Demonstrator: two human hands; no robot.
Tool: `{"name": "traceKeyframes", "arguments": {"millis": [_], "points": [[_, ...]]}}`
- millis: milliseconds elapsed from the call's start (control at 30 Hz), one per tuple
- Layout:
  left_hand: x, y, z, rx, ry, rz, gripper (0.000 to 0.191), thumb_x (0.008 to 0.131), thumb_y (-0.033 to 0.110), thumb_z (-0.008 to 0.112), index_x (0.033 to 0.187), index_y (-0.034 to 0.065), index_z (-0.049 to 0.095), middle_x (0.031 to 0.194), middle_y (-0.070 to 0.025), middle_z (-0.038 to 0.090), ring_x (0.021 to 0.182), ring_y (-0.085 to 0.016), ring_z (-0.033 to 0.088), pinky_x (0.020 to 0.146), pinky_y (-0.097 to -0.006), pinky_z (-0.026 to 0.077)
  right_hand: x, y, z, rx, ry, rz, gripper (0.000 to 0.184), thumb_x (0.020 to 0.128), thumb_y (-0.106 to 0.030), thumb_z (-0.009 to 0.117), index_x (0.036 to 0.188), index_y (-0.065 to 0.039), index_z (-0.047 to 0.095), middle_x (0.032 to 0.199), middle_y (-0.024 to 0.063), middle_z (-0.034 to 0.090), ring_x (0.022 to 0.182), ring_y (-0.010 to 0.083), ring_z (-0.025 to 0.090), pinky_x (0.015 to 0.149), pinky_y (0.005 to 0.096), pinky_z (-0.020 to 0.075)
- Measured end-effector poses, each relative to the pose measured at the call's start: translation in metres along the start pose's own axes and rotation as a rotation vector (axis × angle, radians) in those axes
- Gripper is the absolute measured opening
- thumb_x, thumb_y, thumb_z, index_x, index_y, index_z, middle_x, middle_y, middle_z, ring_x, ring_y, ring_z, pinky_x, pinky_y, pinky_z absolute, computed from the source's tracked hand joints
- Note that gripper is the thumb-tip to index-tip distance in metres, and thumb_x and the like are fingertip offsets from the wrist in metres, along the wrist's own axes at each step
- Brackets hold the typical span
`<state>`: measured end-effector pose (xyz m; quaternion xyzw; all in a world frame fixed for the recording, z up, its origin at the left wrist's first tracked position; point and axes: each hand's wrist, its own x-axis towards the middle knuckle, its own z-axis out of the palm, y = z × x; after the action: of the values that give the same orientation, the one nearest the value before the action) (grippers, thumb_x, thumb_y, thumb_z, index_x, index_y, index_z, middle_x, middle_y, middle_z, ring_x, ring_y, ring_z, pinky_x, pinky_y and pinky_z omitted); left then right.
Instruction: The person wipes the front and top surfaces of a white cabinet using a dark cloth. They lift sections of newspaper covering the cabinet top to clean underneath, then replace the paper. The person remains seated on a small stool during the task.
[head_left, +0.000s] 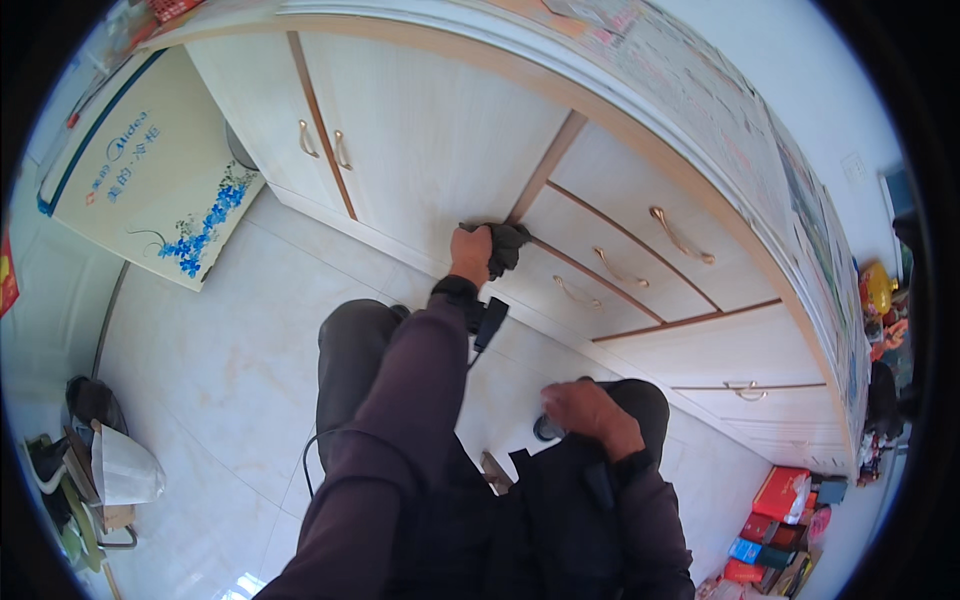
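My left hand (472, 252) grips a dark grey cloth (508, 249) and presses it against the lower front of a pale wood-grain cabinet (435, 120). The cloth lies at the lower end of the brown upright strip, between the wide door and the stacked drawers (570, 289). A black strap with a small box circles my left wrist. My right hand (592, 414) rests by my right knee with its fingers curled in. Nothing shows in it, though its palm side is hidden.
A Midea chest freezer (142, 165) with blue flowers stands at the left. Curved metal handles (679, 236) stick out from the drawers. Newspapers (720, 97) cover the cabinet top. Red boxes (780, 495) are piled on the tiled floor (225, 360) at right; a white bag (124, 465) is at lower left.
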<state>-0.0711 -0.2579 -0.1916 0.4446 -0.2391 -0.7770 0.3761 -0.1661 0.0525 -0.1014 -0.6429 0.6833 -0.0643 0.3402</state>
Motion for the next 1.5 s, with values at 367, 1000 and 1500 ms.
{"name": "traceKeyframes", "arguments": {"millis": [367,1000,1500], "points": [[-0.044,0.182,-0.075,-0.578,-1.181,-0.088,0.034,0.103,0.028,0.043,0.115,0.0027,0.062,0.105,-0.0110,0.069,0.086,-0.018,0.068,0.073,-0.0310,0.057,-0.090,0.024,-0.048,0.240,0.975,0.328,0.032,0.099,-0.013,0.057,0.127,0.002,0.061,0.123,0.0143,0.066,0.112,0.0203,0.061,0.095,0.0327,0.0493],[-0.091,0.083,-0.060,-0.260,-0.225,-0.043,0.019,0.095,0.011,0.051,0.107,-0.0014,0.060,0.098,-0.0122,0.065,0.084,-0.024,0.068,0.075,-0.0378,0.059,-0.209,0.121,0.215,0.251,-0.246,0.856,0.033,0.100,-0.023,0.050,0.120,0.000,0.062,0.113,0.0175,0.067,0.107,0.0242,0.063,0.092,0.0380,0.0490],[-0.093,0.084,-0.063,-0.183,-0.211,0.042,0.023,0.091,0.009,0.054,0.111,-0.0011,0.060,0.096,-0.0095,0.063,0.083,-0.020,0.065,0.073,-0.0351,0.057,-0.157,0.110,0.197,0.148,-0.284,0.708,0.033,0.097,-0.024,0.053,0.116,0.000,0.063,0.109,0.0180,0.068,0.105,0.0265,0.064,0.090,0.0391,0.0500]]}}
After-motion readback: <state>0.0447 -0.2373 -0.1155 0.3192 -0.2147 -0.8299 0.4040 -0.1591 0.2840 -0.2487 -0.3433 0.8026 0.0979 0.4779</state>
